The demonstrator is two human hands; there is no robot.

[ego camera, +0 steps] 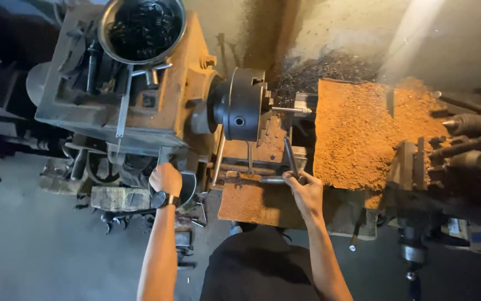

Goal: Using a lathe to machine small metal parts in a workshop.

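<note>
Rust-brown dust coats much of an old lathe (140, 111) seen from above, with the dark round chuck (240, 104) serving as the landmark. Right of the chuck, a short metal rod (290, 110) sticks out of its jaws, lying level, gripped at one end so that its free end is exposed. Farther right, a dusty flat plate (363, 134) covers the bed, probably to keep chips off the slides beneath. Behind the chuck, a heap of dark metal shavings (324, 67) lies against the wall. Left of and above the chuck, a steel bowl (141, 30) of black rings sits on top of the machine's housing, out of the way of the moving parts.

Below the chuck and slightly right, the right hand (306, 192) has its fingers closed round a thin metal handle (290, 159) that slants up toward the chuck; a grip low on the bar would give the most leverage. Below and left of the chuck, the left hand (165, 178), a watch at its wrist, is curled into a loose fist against the front of the housing, seemingly over a knob or lever; what it grips is hidden by the hand itself. Both forearms reach forward from the person's dark shirt (257, 267).
</note>
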